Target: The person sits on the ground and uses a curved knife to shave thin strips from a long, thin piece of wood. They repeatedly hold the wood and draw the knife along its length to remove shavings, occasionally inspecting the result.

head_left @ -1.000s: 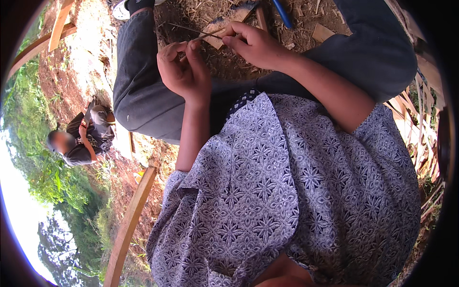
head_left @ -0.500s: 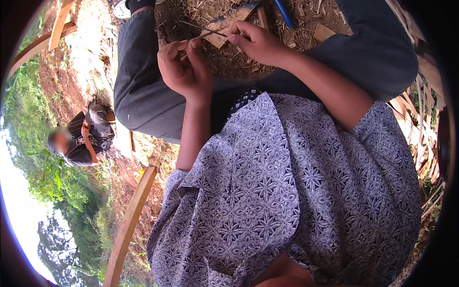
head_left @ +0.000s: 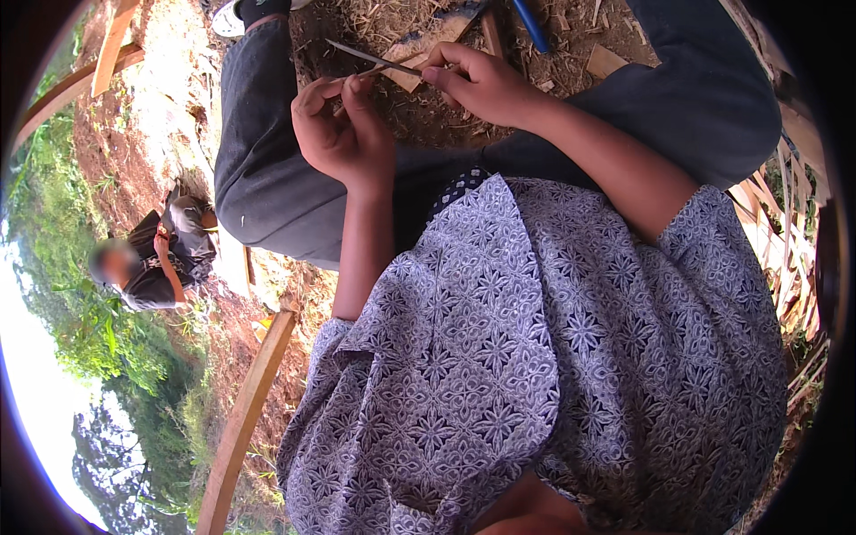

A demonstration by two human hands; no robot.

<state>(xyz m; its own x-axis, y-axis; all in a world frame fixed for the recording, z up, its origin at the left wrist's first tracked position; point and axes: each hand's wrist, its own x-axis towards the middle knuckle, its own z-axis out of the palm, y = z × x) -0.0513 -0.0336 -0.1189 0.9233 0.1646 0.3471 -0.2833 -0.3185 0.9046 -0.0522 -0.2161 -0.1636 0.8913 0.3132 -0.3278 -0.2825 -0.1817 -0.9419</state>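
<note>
My left hand (head_left: 343, 125) pinches a thin wooden strip (head_left: 377, 69) between thumb and fingertips; its other fingers are loosely curled. My right hand (head_left: 481, 85) is closed around a slim knife (head_left: 357, 53), whose narrow metal blade points up and to the left. The blade crosses over the strip just past my left fingertips. Most of the knife's handle is hidden in my right fist. Beneath the two hands, a pale wooden board (head_left: 440, 37) with dark smudges lies on the ground.
A blue rod-like object (head_left: 532, 25) and a small wood offcut (head_left: 605, 61) lie beyond my right hand among shavings. My dark trouser legs flank the work. Split strips (head_left: 774, 236) lie at right. A seated person (head_left: 165, 254) and a wooden beam (head_left: 245, 423) are at left.
The knife blade has rolled so its flat side shows wider, its tip slightly lower. Both hands have shifted only slightly and keep their grips.
</note>
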